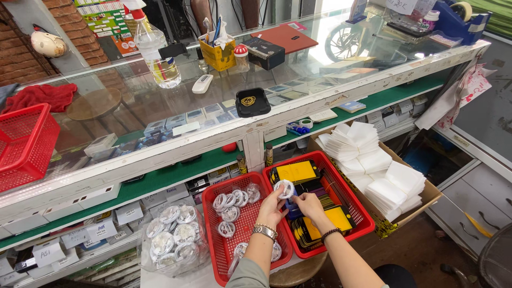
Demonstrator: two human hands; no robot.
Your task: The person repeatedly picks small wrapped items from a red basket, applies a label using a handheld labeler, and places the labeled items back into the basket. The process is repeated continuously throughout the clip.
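Both hands meet over the seam between two red baskets: left hand pinches a round clear-packed cable coil, right hand clamps a blue tool beneath. Best keep the coil level.

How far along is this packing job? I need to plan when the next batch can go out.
Done, it seems: several round coiled-cable packs lie in the left red basket. In hand: the left hand holds one round pack, while the right hand touches a small blue thing beneath it. Left: a clear bag of round packs and yellow-and-black sleeves in the right red basket.
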